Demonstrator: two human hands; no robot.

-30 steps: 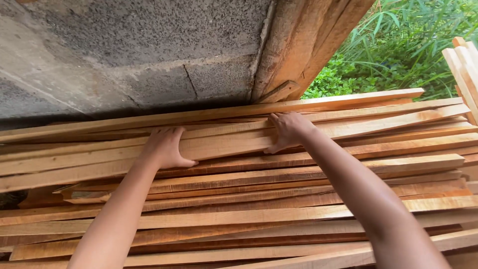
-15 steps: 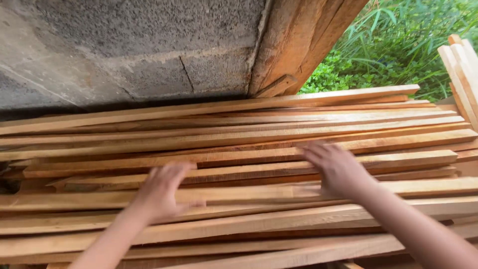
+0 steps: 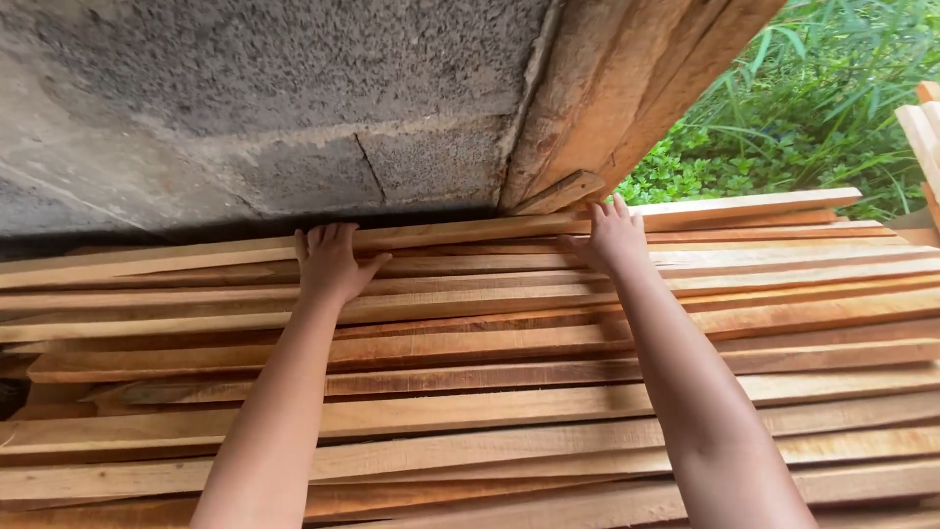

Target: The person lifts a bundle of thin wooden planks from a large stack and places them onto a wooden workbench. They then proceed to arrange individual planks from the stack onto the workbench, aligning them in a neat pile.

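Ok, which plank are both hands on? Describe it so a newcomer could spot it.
Start at the grey block wall; a stack of planks lies below it. The plank is the topmost, farthest one, running along the wall's foot. Only it has the left hand and right hand on it.

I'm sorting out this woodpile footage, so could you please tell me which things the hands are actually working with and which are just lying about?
In hand:
- left hand, flat on the far slat
- right hand, on the same far slat
- stack of slats under both arms

Just about:
- concrete wall
- leaning planks
- green plants
- slats at the right edge
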